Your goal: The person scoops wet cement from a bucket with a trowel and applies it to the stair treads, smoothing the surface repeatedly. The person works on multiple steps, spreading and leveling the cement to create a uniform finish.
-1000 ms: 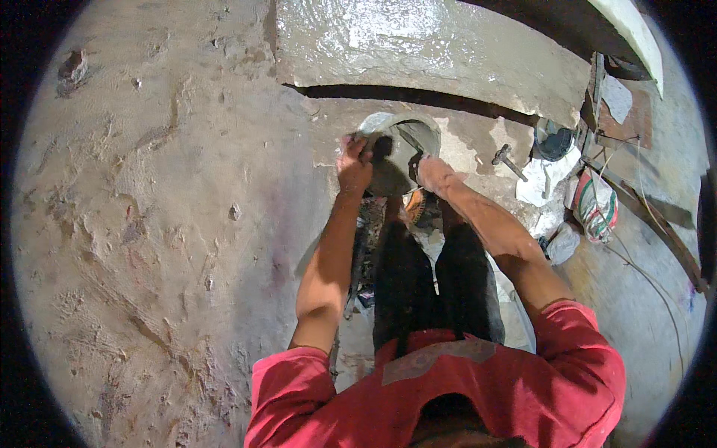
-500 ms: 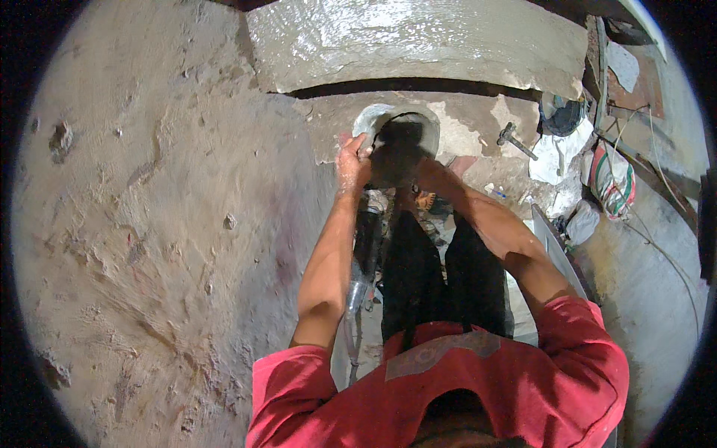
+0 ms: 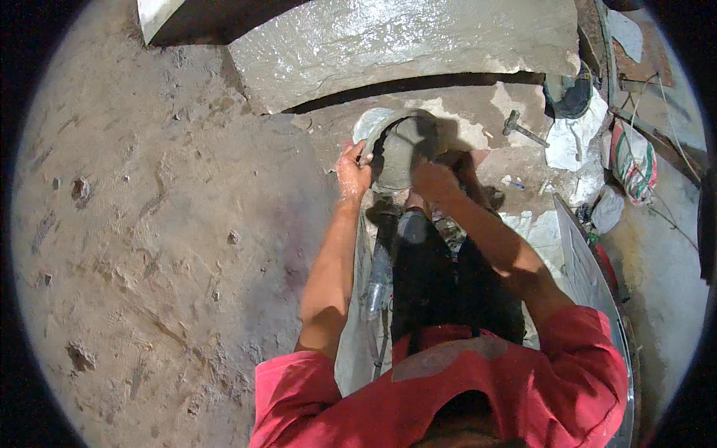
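Note:
A round grey basin (image 3: 376,142) stands in front of me with wet grey mortar (image 3: 403,153) inside. My left hand (image 3: 353,170) is closed on the basin's left rim, thumb on top. At the near right side of the basin is my right hand (image 3: 437,183), its fingers curled into a fist. Shadow and the hand itself hide whatever is in that grip. Both forearms reach forward over my dark-trousered legs.
A rough plastered wall (image 3: 164,224) fills the left. Beyond the basin lies a wet, shiny grey slab (image 3: 403,52). A hammer (image 3: 525,128), a black bucket (image 3: 569,95) and a striped sack (image 3: 633,160) lie to the right. A dark tube-shaped tool (image 3: 379,276) stands by my left leg.
The whole view has shifted slightly. More of the mortar inside the basin is lit, and the right hand shows more plainly beside it. My left hand keeps its hold on the rim.

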Tool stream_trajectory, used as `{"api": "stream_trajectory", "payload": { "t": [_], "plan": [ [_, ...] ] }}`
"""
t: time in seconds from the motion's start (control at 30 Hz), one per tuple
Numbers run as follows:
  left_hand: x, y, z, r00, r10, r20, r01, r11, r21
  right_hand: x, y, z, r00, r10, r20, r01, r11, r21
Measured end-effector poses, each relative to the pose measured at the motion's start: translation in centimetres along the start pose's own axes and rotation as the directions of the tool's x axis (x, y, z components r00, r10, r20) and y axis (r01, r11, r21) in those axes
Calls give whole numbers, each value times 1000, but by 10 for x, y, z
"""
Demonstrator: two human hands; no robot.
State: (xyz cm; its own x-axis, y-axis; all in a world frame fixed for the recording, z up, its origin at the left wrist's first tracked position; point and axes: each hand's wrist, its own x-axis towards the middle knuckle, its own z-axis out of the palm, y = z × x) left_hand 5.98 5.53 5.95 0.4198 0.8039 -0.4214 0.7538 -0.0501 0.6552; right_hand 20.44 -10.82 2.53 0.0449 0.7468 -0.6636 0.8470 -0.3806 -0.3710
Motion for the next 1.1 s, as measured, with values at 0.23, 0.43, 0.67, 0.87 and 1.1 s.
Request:
{"api": "stream_trajectory", "payload": {
  "t": [0.23,0.43,0.67,0.87,1.1],
  "plan": [
    [14,4,4,998,-4,61,-4,992,124,39,31,-23,1000,-5,-7,4,999,-35],
    [10,-8,-1,998,-59,2,59,997,59,43,39,30,966,-236,107,252,949,-188],
    [6,-4,2,998,49,30,-48,999,-16,32,9,57,942,-276,191,261,960,101],
    [-1,-7,3,999,40,34,-39,999,-28,15,4,53,944,-237,229,184,955,232],
    [31,-76,-24,975,-222,-9,220,970,-108,-57,52,5,929,-320,186,68,641,765]
  ]
}}
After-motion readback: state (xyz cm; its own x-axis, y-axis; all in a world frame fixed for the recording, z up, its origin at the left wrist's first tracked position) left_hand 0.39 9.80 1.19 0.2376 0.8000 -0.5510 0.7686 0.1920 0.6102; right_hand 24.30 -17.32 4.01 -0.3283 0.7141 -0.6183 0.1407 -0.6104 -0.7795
